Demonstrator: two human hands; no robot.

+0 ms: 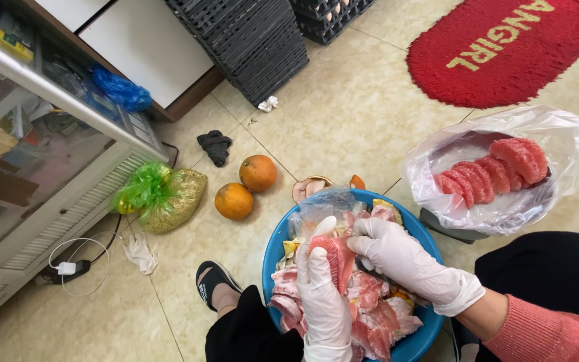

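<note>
Both my hands wear white gloves and hold one pink pomelo segment point(338, 260) over a blue basin point(425, 335). My left hand point(323, 302) grips it from below; my right hand point(397, 258) pinches its upper edge. The basin is full of pink peel and membrane scraps point(370, 315) and a clear plastic bag point(319, 208). To the right, several peeled pink segments point(494, 171) lie in a bowl lined with a clear plastic bag point(504, 208).
Two whole oranges point(246, 188) lie on the tiled floor. A green and yellow bag point(162, 194) rests by a glass display cabinet point(41, 147). Black crates point(249, 40) stand at the back, a red mat point(504, 47) at top right. My sandalled foot point(217, 288) is below.
</note>
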